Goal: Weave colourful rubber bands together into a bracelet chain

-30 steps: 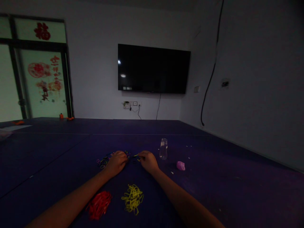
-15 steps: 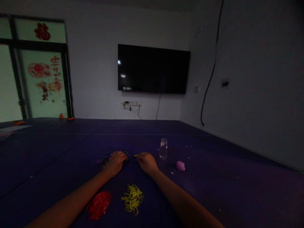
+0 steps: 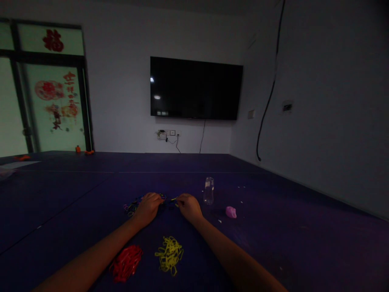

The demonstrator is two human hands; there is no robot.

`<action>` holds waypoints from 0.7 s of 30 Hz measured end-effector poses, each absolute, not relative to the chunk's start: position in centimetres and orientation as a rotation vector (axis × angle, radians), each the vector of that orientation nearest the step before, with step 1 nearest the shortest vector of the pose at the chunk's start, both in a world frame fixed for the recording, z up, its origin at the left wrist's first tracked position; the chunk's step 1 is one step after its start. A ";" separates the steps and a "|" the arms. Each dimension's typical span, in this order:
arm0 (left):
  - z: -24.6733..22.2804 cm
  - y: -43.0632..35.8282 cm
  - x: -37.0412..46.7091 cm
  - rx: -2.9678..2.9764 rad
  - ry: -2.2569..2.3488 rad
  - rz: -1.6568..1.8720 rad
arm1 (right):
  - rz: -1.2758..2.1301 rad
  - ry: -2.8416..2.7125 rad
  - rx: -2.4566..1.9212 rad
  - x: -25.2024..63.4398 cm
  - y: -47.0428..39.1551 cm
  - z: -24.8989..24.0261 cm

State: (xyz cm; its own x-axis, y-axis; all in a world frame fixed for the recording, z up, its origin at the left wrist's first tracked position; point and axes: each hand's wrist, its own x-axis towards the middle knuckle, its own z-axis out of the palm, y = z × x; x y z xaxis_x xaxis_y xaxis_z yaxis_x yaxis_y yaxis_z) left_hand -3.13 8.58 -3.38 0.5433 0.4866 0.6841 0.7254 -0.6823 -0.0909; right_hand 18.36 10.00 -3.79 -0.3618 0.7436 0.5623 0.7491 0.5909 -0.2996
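Head view shows two bare hands on a dark purple surface (image 3: 91, 219). The left hand (image 3: 148, 205) is over a messy pile of mixed bands (image 3: 130, 209) and hides part of it. Its fingers bend down at the right end of the pile, but I cannot tell if they pinch anything. The right hand (image 3: 189, 206) is just beside it, with its fingers curled. A small yellow piece (image 3: 174, 199) is at their tips; it is too dark to tell if they pinch it. Nearer the person are a heap of red bands (image 3: 127, 263) and, to its right, a heap of yellow bands (image 3: 170, 255). A clear bottle (image 3: 209, 192) stands near the right hand. Farther right sits a pink lump (image 3: 231, 212).
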 end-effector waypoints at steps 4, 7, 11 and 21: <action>-3.5 8.7 -3.2 -2.427 -0.959 -0.869 | 0.031 -2.181 -1.137 18.3 10.2 -4.0; -3.6 8.8 -3.3 -2.440 -0.947 -0.850 | 0.046 -2.248 -1.088 18.2 10.5 -4.2; -3.5 8.7 -3.2 -2.457 -0.933 -0.842 | 0.047 -2.285 -1.030 18.1 10.9 -4.5; -3.7 8.7 -3.1 -2.458 -0.903 -0.850 | 0.003 -2.259 -1.136 18.3 11.1 -4.4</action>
